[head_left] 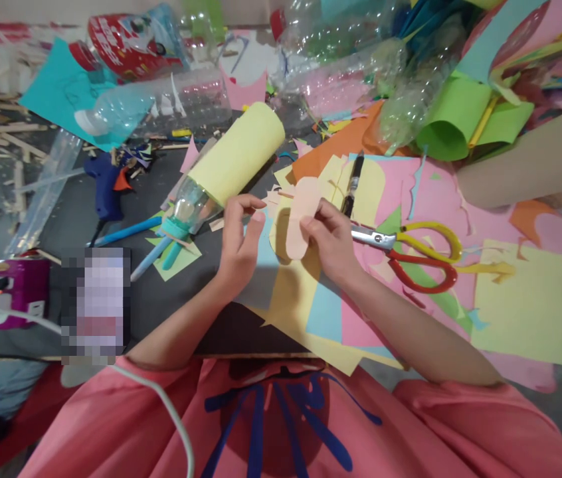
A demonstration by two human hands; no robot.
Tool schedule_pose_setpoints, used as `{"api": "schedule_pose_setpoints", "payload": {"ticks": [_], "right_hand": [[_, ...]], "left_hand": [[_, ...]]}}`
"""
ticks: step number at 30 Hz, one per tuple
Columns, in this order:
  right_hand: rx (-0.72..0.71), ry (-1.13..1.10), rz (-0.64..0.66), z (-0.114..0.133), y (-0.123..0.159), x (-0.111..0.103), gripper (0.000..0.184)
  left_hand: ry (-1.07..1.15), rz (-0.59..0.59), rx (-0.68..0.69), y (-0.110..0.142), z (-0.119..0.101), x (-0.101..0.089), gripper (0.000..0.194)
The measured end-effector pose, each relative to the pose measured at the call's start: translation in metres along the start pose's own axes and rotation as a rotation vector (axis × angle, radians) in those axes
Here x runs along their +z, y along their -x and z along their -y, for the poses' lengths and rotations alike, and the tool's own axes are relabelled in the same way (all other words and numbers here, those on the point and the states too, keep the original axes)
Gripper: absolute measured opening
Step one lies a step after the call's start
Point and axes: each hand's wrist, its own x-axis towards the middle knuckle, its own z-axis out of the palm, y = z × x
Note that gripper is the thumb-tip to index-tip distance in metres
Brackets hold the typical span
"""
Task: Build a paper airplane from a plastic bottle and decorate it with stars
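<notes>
Holding the pale pink oval paper piece [303, 219] upright between thumb and fingers, the right hand [333, 236] pinches its right edge above layered coloured paper. Left hand [241, 242]: empty, fingers curled and parted from the thumb, just beside the piece, not touching it. Yellow-wrapped bottle [244, 156] lies tilted beyond the left hand, its green-capped neck toward the wearer. Scissors [385, 240] with one yellow and one red handle lie right of the right hand; black pen [353, 182] rests just beyond it. Blue glue gun [106, 186] lies farther left.
</notes>
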Motion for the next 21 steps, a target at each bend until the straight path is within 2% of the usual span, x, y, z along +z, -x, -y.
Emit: {"api": "schedule_pose_setpoints", "payload": {"ticks": [3, 6, 10, 15, 21], "right_hand": [[0.045, -0.036, 0.097, 0.0002, 0.0014, 0.0032, 0.035], [0.090, -0.020, 0.151, 0.0003, 0.0008, 0.0032, 0.038], [0.110, -0.069, 0.185, -0.0003, -0.0014, 0.0015, 0.035], [0.136, -0.082, 0.166, -0.0013, -0.0026, 0.0004, 0.034], [0.192, -0.065, 0.130, -0.0014, -0.0041, -0.0016, 0.033]], "left_hand": [[0.184, 0.143, -0.115, -0.0033, -0.0046, 0.0023, 0.041], [0.219, 0.243, -0.196, -0.0051, -0.0087, 0.0048, 0.044], [0.243, 0.224, -0.226, -0.0062, -0.0086, 0.0044, 0.044], [0.303, 0.214, -0.269, -0.0063, -0.0066, 0.0027, 0.039], [0.292, 0.191, -0.228, -0.0073, -0.0041, 0.0050, 0.026]]}}
